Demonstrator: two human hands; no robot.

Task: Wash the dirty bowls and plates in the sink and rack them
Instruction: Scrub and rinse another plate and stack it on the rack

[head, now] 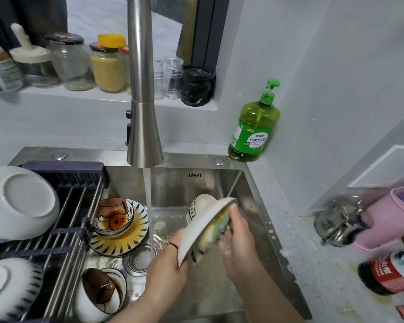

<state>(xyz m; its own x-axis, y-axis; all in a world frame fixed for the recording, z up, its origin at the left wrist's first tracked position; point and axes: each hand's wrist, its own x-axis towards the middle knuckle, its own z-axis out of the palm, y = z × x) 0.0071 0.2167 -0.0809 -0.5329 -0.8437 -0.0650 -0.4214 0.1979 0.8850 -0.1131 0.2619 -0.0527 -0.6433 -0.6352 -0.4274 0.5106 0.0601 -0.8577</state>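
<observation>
Left hand (167, 264): fingers clasped the lower rim of a white plate (202, 226), tilted on edge above the sink (173, 190).
Right hand (238, 241): fingers gripped a yellow-green sponge (216, 229) against its face.
Handling: probably stiff, breakable and soapy-slick; a firm rim grip looks safest.
</observation>
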